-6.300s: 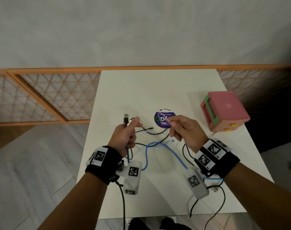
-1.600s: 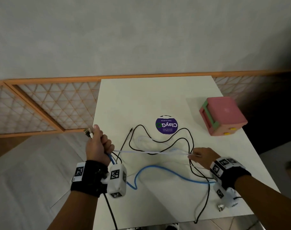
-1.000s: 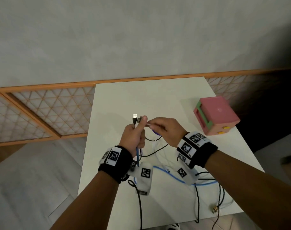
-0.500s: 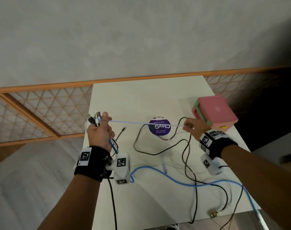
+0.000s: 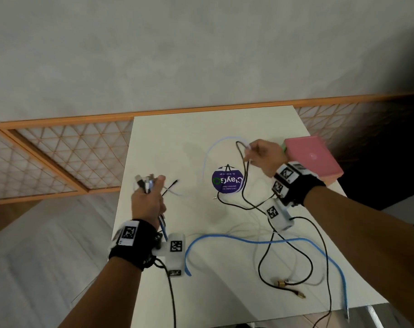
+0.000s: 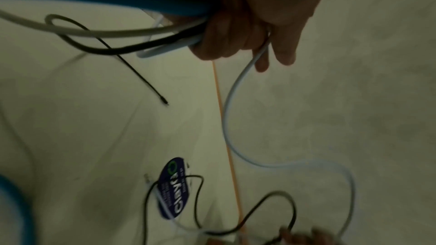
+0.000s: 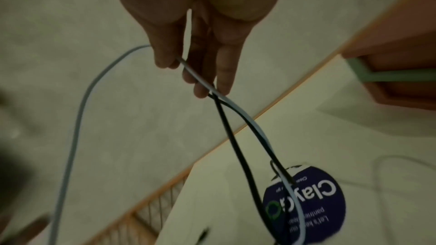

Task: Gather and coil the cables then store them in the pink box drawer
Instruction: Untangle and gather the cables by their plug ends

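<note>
My left hand (image 5: 149, 200) is raised over the table's left edge and grips a bundle of cable ends (image 5: 145, 182), plugs sticking up; the left wrist view shows blue, white and black cords passing through that fist (image 6: 238, 31). My right hand (image 5: 260, 153) is lifted beside the pink box (image 5: 312, 159) and pinches a pale white cable (image 5: 209, 152) together with a thin black cable (image 5: 245, 176); its fingertips (image 7: 207, 83) close on both strands. The white cable arcs slack between my hands. A blue cable (image 5: 248, 240) and more black loops (image 5: 284, 259) lie on the table.
The white table (image 5: 201, 129) carries a round purple sticker (image 5: 227, 183) at its middle. Gold-tipped plugs (image 5: 281, 284) lie near the front right edge, where cords hang over. An orange lattice rail (image 5: 59, 157) runs behind and to the left.
The white cable, stretched taut between my hands half a second ago, now sags in an arc. My right hand rose slightly by the pink box, lifting a black strand along with the white one.
</note>
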`<move>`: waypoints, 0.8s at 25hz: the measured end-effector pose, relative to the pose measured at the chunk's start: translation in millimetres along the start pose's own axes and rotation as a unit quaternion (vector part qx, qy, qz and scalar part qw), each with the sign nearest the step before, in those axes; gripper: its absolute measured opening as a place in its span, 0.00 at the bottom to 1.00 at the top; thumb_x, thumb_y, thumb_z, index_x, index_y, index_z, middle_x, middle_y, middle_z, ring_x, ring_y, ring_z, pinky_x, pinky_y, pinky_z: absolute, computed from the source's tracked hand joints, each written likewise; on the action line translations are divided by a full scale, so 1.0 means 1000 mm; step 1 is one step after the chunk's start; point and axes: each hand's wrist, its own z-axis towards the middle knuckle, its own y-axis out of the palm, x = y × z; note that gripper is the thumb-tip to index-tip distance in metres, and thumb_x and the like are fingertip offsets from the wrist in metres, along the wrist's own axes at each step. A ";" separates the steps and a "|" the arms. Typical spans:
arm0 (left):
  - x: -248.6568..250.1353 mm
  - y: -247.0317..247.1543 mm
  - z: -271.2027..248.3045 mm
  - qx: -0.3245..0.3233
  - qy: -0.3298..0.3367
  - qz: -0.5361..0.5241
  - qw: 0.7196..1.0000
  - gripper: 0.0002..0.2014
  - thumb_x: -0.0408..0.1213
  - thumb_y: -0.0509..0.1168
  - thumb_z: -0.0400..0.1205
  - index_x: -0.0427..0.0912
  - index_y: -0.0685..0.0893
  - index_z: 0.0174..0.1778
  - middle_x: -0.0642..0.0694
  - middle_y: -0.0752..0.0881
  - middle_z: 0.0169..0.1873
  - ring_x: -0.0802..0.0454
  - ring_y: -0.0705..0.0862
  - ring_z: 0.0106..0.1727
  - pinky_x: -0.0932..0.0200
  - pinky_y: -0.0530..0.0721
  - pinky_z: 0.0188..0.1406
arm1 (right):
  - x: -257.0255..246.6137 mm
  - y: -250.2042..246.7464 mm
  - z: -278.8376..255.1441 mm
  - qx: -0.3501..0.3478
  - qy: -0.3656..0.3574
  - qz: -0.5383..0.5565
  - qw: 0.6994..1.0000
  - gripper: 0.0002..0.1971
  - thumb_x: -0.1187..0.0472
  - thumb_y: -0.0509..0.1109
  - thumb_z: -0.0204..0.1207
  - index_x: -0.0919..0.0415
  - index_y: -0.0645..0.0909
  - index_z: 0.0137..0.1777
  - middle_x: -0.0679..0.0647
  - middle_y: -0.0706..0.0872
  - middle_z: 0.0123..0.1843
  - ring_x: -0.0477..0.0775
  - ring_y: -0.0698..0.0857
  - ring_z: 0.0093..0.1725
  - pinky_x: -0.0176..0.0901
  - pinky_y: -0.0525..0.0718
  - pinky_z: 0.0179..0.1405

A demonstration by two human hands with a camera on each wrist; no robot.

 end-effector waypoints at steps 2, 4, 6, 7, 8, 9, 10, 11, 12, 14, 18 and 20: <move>-0.010 0.015 -0.008 -0.048 -0.024 0.070 0.996 0.14 0.42 0.72 0.77 0.45 0.76 0.30 0.55 0.65 0.10 0.56 0.60 0.12 0.68 0.61 0.15 | -0.006 0.021 -0.020 -0.075 -0.034 -0.061 0.995 0.04 0.61 0.71 0.74 0.53 0.86 0.40 0.52 0.87 0.33 0.43 0.83 0.32 0.36 0.82 0.40; -0.018 0.029 -0.016 -0.099 -0.054 0.114 0.987 0.17 0.47 0.75 0.73 0.46 0.74 0.28 0.55 0.64 0.11 0.56 0.60 0.12 0.68 0.61 0.15 | -0.004 0.040 -0.034 -0.121 -0.067 -0.102 0.985 0.05 0.61 0.72 0.73 0.61 0.87 0.46 0.57 0.89 0.38 0.46 0.82 0.36 0.40 0.81 0.44; -0.023 0.040 -0.021 -0.148 -0.107 0.117 0.976 0.18 0.56 0.72 0.71 0.45 0.78 0.29 0.53 0.64 0.13 0.55 0.61 0.13 0.67 0.61 0.15 | 0.000 0.058 -0.046 -0.171 -0.120 -0.164 0.964 0.08 0.61 0.72 0.74 0.64 0.88 0.49 0.61 0.89 0.45 0.54 0.85 0.44 0.45 0.80 0.50; -0.026 0.043 -0.020 -0.160 -0.142 0.109 0.971 0.21 0.60 0.70 0.73 0.45 0.81 0.28 0.52 0.65 0.13 0.55 0.62 0.14 0.66 0.62 0.16 | -0.001 0.064 -0.053 -0.200 -0.147 -0.186 0.951 0.09 0.61 0.71 0.74 0.64 0.88 0.50 0.62 0.89 0.45 0.56 0.85 0.45 0.43 0.79 0.49; -0.028 0.044 -0.018 -0.164 -0.173 0.099 0.966 0.24 0.62 0.67 0.75 0.46 0.82 0.24 0.51 0.65 0.14 0.54 0.62 0.15 0.64 0.62 0.18 | 0.000 0.071 -0.059 -0.229 -0.169 -0.188 0.940 0.09 0.60 0.72 0.74 0.63 0.88 0.50 0.62 0.88 0.44 0.55 0.84 0.44 0.38 0.77 0.47; -0.031 0.044 -0.015 -0.164 -0.191 0.095 0.963 0.26 0.63 0.67 0.73 0.45 0.83 0.21 0.51 0.66 0.14 0.53 0.63 0.15 0.63 0.62 0.19 | 0.000 0.075 -0.067 -0.254 -0.186 -0.183 0.932 0.09 0.60 0.72 0.73 0.62 0.88 0.49 0.61 0.88 0.43 0.53 0.84 0.43 0.32 0.75 0.44; -0.035 0.044 -0.012 -0.165 -0.193 0.098 0.962 0.25 0.63 0.70 0.69 0.45 0.83 0.18 0.51 0.67 0.13 0.52 0.64 0.16 0.62 0.63 0.20 | 0.001 0.080 -0.074 -0.273 -0.202 -0.180 0.923 0.09 0.59 0.72 0.72 0.62 0.89 0.49 0.60 0.87 0.43 0.51 0.83 0.42 0.29 0.74 0.43; -0.038 0.044 -0.010 -0.166 -0.185 0.098 0.964 0.22 0.60 0.73 0.65 0.45 0.84 0.18 0.51 0.67 0.12 0.52 0.64 0.15 0.62 0.62 0.20 | -0.001 0.081 -0.081 -0.291 -0.208 -0.183 0.916 0.09 0.59 0.71 0.72 0.61 0.89 0.49 0.60 0.87 0.43 0.50 0.82 0.43 0.30 0.74 0.43; -0.040 0.044 -0.009 -0.160 -0.172 0.092 0.968 0.18 0.55 0.74 0.64 0.44 0.84 0.19 0.51 0.66 0.11 0.53 0.63 0.14 0.63 0.62 0.18 | 0.001 0.081 -0.084 -0.303 -0.206 -0.185 0.912 0.10 0.59 0.71 0.73 0.62 0.88 0.50 0.60 0.87 0.44 0.50 0.82 0.44 0.32 0.74 0.45; -0.043 0.041 -0.005 -0.127 -0.145 0.092 0.977 0.15 0.44 0.72 0.74 0.41 0.84 0.24 0.52 0.63 0.10 0.55 0.60 0.11 0.67 0.60 0.15 | 0.008 0.069 -0.081 -0.306 -0.178 -0.216 0.910 0.11 0.58 0.69 0.75 0.63 0.87 0.51 0.61 0.86 0.46 0.55 0.83 0.47 0.39 0.76 0.48; -0.045 0.011 0.019 -0.012 -0.118 0.083 0.989 0.16 0.41 0.67 0.81 0.36 0.83 0.29 0.53 0.63 0.07 0.56 0.61 0.08 0.68 0.63 0.11 | 0.026 0.020 -0.053 -0.242 -0.083 -0.343 0.904 0.20 0.48 0.59 0.76 0.66 0.83 0.44 0.64 0.84 0.46 0.62 0.81 0.49 0.49 0.75 0.50; -0.047 -0.006 0.029 0.025 -0.112 0.101 0.988 0.17 0.44 0.67 0.81 0.37 0.84 0.30 0.51 0.65 0.08 0.54 0.63 0.09 0.67 0.66 0.14 | 0.026 -0.010 -0.041 -0.153 -0.040 -0.350 0.923 0.20 0.49 0.57 0.80 0.61 0.76 0.32 0.66 0.83 0.40 0.61 0.79 0.42 0.46 0.70 0.42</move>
